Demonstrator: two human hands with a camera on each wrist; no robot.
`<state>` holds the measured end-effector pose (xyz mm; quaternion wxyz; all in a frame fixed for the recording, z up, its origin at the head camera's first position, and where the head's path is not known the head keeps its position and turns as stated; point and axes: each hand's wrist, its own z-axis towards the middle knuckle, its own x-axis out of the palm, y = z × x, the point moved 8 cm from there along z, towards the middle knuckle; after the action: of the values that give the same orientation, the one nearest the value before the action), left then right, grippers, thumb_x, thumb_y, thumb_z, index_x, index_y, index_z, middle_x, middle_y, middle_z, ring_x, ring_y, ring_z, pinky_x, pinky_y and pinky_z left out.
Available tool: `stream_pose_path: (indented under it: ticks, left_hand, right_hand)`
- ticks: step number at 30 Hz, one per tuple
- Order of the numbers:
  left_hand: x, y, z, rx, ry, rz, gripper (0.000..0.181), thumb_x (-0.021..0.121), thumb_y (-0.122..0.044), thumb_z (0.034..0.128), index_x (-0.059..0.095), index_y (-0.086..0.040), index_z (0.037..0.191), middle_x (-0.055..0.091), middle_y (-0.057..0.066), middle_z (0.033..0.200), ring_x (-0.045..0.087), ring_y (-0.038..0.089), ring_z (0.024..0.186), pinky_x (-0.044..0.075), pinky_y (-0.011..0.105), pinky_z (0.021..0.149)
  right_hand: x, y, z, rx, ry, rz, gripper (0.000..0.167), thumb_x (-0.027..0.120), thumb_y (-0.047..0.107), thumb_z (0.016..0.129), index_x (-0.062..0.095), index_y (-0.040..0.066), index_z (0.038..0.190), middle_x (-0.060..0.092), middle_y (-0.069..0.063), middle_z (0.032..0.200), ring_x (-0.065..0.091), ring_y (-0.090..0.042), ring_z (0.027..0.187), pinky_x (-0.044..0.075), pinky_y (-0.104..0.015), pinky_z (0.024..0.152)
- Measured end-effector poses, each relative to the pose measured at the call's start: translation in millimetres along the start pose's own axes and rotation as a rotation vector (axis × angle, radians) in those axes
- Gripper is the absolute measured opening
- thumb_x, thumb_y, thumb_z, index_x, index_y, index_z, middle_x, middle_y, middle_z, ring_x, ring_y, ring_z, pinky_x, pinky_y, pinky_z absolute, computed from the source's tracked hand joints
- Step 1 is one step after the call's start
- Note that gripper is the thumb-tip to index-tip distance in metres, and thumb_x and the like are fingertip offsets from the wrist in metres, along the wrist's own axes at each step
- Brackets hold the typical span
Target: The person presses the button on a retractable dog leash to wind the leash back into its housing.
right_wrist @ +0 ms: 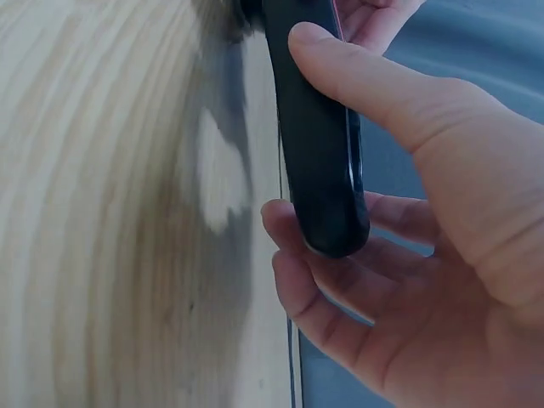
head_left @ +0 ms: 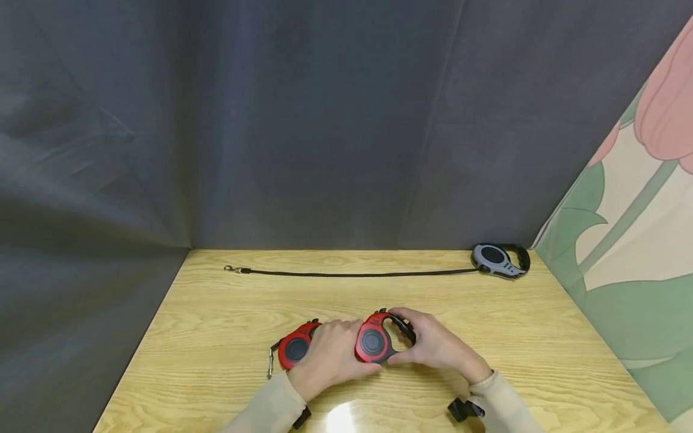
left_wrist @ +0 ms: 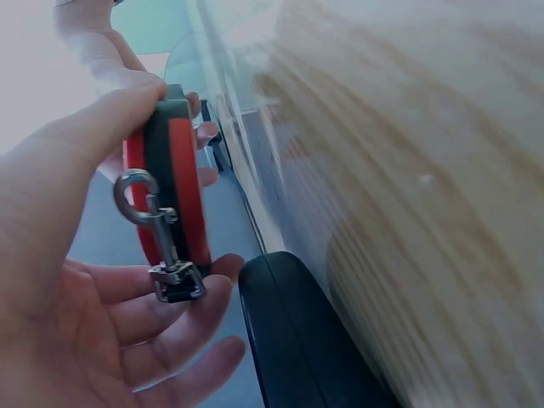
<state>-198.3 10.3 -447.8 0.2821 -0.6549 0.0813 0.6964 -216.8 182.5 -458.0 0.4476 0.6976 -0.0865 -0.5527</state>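
Both hands hold one red-and-black retractable dog leash (head_left: 372, 344) just over the table. My left hand (head_left: 332, 355) grips the left side of its case between thumb and fingers. Around the black loop handle (right_wrist: 319, 153), at the right end, curl the thumb and fingers of my right hand (head_left: 433, 344). In the left wrist view a metal snap hook (left_wrist: 157, 229) sits at the end of the case, between thumb and fingers. A second red retractable leash (head_left: 295, 350) lies left of the left hand, which hides its handle end in the head view.
At the table's back right lies a grey retractable leash (head_left: 492, 255). Its black cord (head_left: 357, 275) stretches left across the wooden table (head_left: 216, 325) to a metal clip (head_left: 233, 269). Dark curtain (head_left: 325, 132) hangs behind, floral cloth (head_left: 622, 240) at right.
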Motion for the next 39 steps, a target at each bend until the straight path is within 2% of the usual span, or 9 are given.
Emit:
stream_pose_path:
  ticks: [5, 9, 12, 15, 16, 23, 28, 33, 39]
  left_hand:
    - [7.3, -2.0, 0.8, 0.012, 0.06, -0.002, 0.083, 0.091, -0.065, 0.0728, 0.069, -0.011, 0.132, 0.078, 0.001, 0.107, 0.074, 0.02, 0.095, 0.059, 0.031, 0.074]
    - [13.6, -3.2, 0.4, 0.024, 0.087, 0.009, 0.091, 0.093, -0.059, 0.0748, 0.064, -0.006, 0.142, 0.078, 0.008, 0.119, 0.075, 0.024, 0.106, 0.062, 0.037, 0.086]
    - [15.6, -6.7, 1.8, 0.048, 0.081, 0.058, 0.091, 0.091, -0.059, 0.0765, 0.063, -0.005, 0.144, 0.077, 0.008, 0.122, 0.075, 0.024, 0.107, 0.061, 0.037, 0.09]
    - [17.1, -10.0, 3.0, 0.069, 0.078, 0.112, 0.09, 0.09, -0.062, 0.0768, 0.064, -0.007, 0.143, 0.078, 0.006, 0.119, 0.075, 0.023, 0.103, 0.06, 0.037, 0.088]
    - [17.1, -10.7, 3.1, 0.071, 0.079, 0.122, 0.09, 0.09, -0.063, 0.0766, 0.064, -0.008, 0.143, 0.078, 0.005, 0.119, 0.075, 0.023, 0.102, 0.06, 0.037, 0.087]
    - [19.6, -7.8, -0.2, 0.031, 0.122, 0.036, 0.089, 0.092, -0.057, 0.0775, 0.063, -0.008, 0.146, 0.078, 0.006, 0.117, 0.074, 0.023, 0.104, 0.061, 0.036, 0.082]
    - [21.7, -7.5, -4.1, 0.029, 0.124, -0.003, 0.084, 0.09, -0.055, 0.0809, 0.063, -0.007, 0.144, 0.077, 0.008, 0.118, 0.073, 0.022, 0.105, 0.061, 0.035, 0.081]
    - [22.9, -6.2, -3.7, 0.03, 0.128, -0.001, 0.086, 0.087, -0.055, 0.0843, 0.059, -0.006, 0.149, 0.075, 0.01, 0.127, 0.072, 0.025, 0.114, 0.062, 0.038, 0.088]
    - [21.8, -4.1, -4.6, 0.044, 0.15, 0.003, 0.085, 0.083, -0.055, 0.0887, 0.054, -0.009, 0.154, 0.068, 0.007, 0.142, 0.068, 0.025, 0.127, 0.059, 0.04, 0.099]
  right_hand:
    - [1.3, -8.2, 1.0, 0.01, -0.006, -0.014, 0.087, 0.1, 0.04, 0.073, 0.06, 0.01, 0.144, 0.066, 0.0, 0.093, 0.058, -0.01, 0.081, 0.048, -0.024, 0.075]
    - [2.0, -11.9, 0.6, 0.015, -0.004, -0.025, 0.089, 0.1, 0.039, 0.073, 0.059, 0.007, 0.145, 0.068, -0.002, 0.098, 0.06, -0.013, 0.085, 0.051, -0.027, 0.077]
    - [1.1, -13.8, -0.7, 0.023, -0.017, -0.061, 0.092, 0.1, 0.041, 0.072, 0.059, 0.004, 0.145, 0.072, -0.006, 0.118, 0.067, -0.02, 0.104, 0.058, -0.037, 0.091]
    - [0.4, -14.2, -1.6, 0.023, -0.025, -0.094, 0.094, 0.101, 0.041, 0.071, 0.058, 0.001, 0.145, 0.068, -0.011, 0.137, 0.066, -0.03, 0.125, 0.055, -0.051, 0.106]
    - [0.6, -14.3, -1.6, 0.022, -0.023, -0.099, 0.094, 0.101, 0.041, 0.071, 0.059, 0.001, 0.145, 0.068, -0.011, 0.138, 0.066, -0.032, 0.127, 0.054, -0.053, 0.107]
    - [3.5, -14.9, -1.7, 0.041, 0.014, -0.117, 0.094, 0.099, 0.044, 0.073, 0.059, -0.001, 0.145, 0.066, -0.009, 0.134, 0.065, -0.032, 0.125, 0.054, -0.054, 0.106]
    - [5.3, -18.4, -2.6, 0.058, 0.031, -0.121, 0.096, 0.097, 0.047, 0.074, 0.058, -0.003, 0.147, 0.062, -0.011, 0.137, 0.061, -0.033, 0.129, 0.052, -0.056, 0.107]
    - [5.1, -20.4, -2.3, 0.072, 0.037, -0.103, 0.098, 0.097, 0.048, 0.074, 0.057, -0.003, 0.148, 0.06, -0.011, 0.138, 0.06, -0.033, 0.131, 0.051, -0.056, 0.108]
    - [6.0, -21.4, -0.2, 0.092, 0.052, -0.082, 0.099, 0.096, 0.047, 0.076, 0.055, -0.004, 0.149, 0.057, -0.016, 0.145, 0.057, -0.038, 0.136, 0.049, -0.059, 0.11]
